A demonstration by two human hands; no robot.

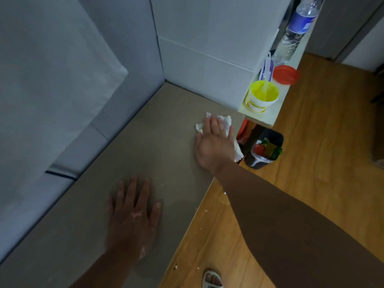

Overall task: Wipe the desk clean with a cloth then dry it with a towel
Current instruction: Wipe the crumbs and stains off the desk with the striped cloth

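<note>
The grey-brown desk (145, 146) runs from the near left to a far corner against the wall. My right hand (214, 144) lies palm down on a crumpled white cloth (225, 119) near the desk's right edge, far end. The cloth shows past my fingertips and along the hand's right side. My left hand (133, 215) rests flat on the desk nearer to me, fingers spread, holding nothing.
A narrow shelf (268, 119) to the right holds a yellow tub (262, 96), a red-lidded jar (285, 74) and a water bottle (297, 28). A dark bin (265, 147) with rubbish stands on the wooden floor (311, 154). White crumbs (205, 210) lie by the desk edge. A sandalled foot (212, 279) is below.
</note>
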